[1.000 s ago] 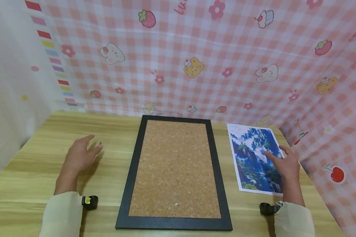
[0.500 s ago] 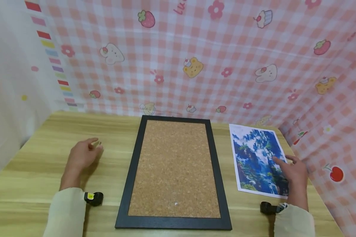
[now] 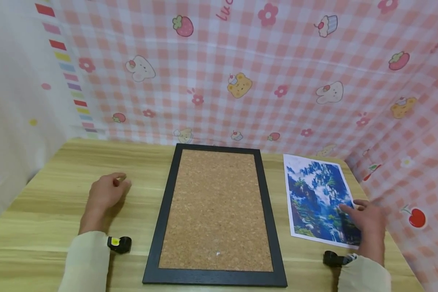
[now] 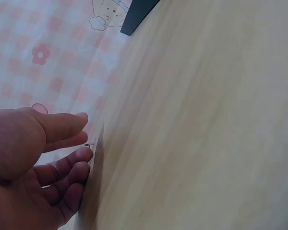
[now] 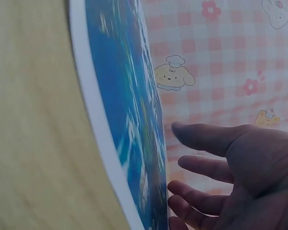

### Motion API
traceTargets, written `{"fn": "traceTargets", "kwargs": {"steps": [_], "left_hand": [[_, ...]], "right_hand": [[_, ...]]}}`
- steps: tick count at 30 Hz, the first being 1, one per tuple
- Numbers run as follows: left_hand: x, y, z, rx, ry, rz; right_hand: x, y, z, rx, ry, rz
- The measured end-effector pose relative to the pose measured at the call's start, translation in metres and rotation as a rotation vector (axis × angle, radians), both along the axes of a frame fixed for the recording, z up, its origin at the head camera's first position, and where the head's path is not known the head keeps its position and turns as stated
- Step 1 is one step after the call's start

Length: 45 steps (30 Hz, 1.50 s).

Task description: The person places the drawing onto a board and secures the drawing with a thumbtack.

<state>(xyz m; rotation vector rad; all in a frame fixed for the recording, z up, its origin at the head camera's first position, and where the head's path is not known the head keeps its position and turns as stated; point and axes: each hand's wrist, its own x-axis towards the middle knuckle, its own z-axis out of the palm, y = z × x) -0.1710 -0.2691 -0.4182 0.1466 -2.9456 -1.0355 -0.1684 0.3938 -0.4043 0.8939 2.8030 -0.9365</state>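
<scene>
My left hand (image 3: 106,192) hovers low over the wooden table left of the cork board, thumb and forefinger apart. In the left wrist view a tiny dark, pin-like thing (image 4: 89,144) shows just past its fingertips. My right hand (image 3: 370,219) is at the right edge of a landscape print (image 3: 315,198), a white-bordered sheet of blue mountains and trees. Its thumb reaches over the paper in the head view; in the right wrist view the fingers are spread, the lower ones right at the sheet's edge. Between the hands lies a cork board (image 3: 217,202) with a black frame (image 3: 213,278).
A small pale speck (image 3: 217,253) shows near the cork's lower end. The wooden table (image 3: 40,227) meets a pink checked cloth (image 3: 219,61) behind and to the right. A white cloth (image 3: 14,101) hangs at the left.
My right hand has moved right and nearer to me, and the print has turned slightly clockwise. My left hand has shifted right and slightly nearer, its thumb and forefinger drawing closer together.
</scene>
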Motion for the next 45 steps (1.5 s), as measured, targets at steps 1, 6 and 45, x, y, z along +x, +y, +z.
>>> {"fn": "traceTargets", "kwargs": {"steps": [1,6,45], "left_hand": [[0.000,0.000,0.000,0.008,-0.003,0.011],[-0.003,-0.003,0.003,0.030,-0.035,0.051],[-0.001,0.003,-0.002,-0.015,0.074,0.120]], "right_hand": [[0.000,0.000,-0.001,-0.004,-0.006,0.005],[0.001,0.000,-0.003,-0.032,-0.019,0.006],[0.001,0.005,0.008,-0.009,-0.173,-0.023]]}}
